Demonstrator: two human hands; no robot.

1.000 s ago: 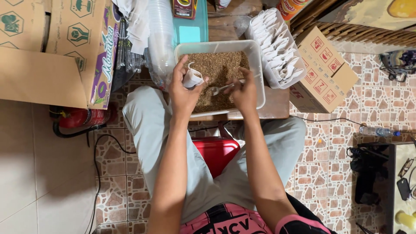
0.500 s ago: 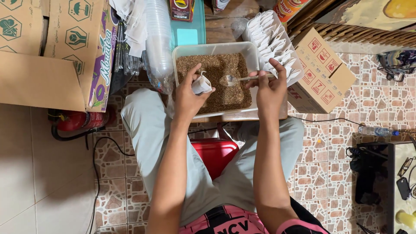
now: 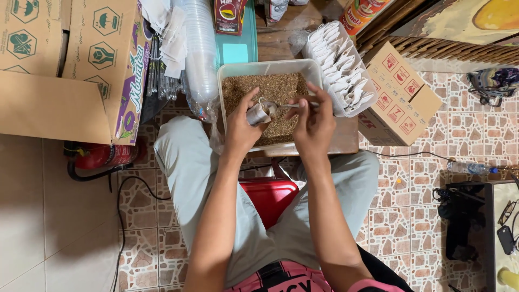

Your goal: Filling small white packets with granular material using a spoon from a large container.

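A translucent plastic tub (image 3: 227,73) of brown loose granules stands on a small wooden table in front of me. My left hand (image 3: 241,125) holds a small white filter bag (image 3: 259,112) open over the tub. My right hand (image 3: 312,123) grips a metal spoon (image 3: 286,106) whose bowl is at the mouth of the bag. Both hands are close together above the near half of the tub.
A white container (image 3: 340,65) packed with filled white bags stands right of the tub. A stack of clear plastic cups (image 3: 201,48) lies to the left. Cardboard boxes (image 3: 70,65) (image 3: 403,97) flank the table. A red stool (image 3: 270,192) is under me.
My right hand lifted the spoon from the granules, swung right, then brought it back left to the bag's mouth. My left hand kept the bag over the tub.
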